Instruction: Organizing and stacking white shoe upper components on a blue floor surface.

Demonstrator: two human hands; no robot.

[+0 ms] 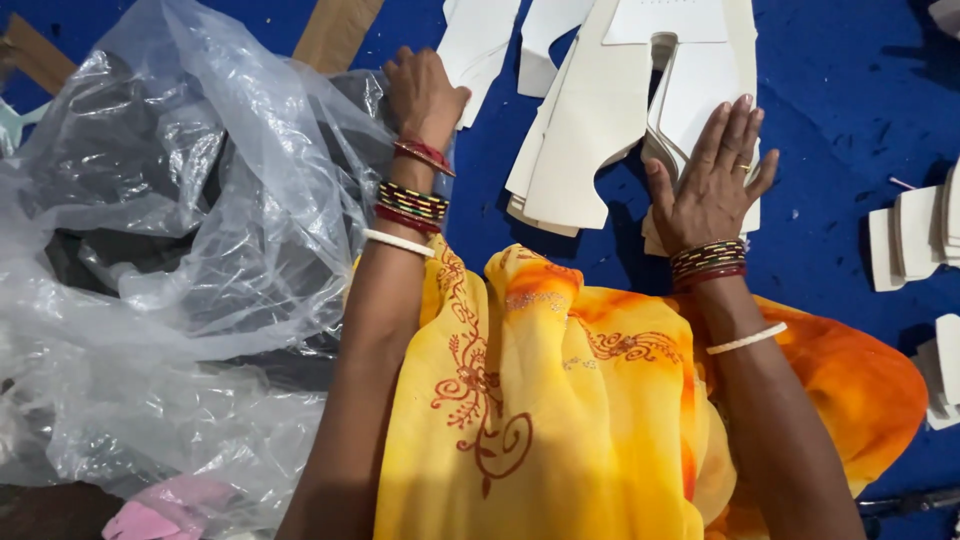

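This looks like a small workshop where work is done sitting on the floor, most likely one that cuts or sorts flat parts for shoes or packaging. A blue floor covering (850, 110) spreads under everything. Stacks of identical cream die-cut card pieces (590, 130) lie at the far middle, with more stacks (915, 235) at the right edge. A large crumpled clear plastic bag (170, 260) holding dark material fills the left side. Brown cardboard strips (335, 30) lie at the far left.
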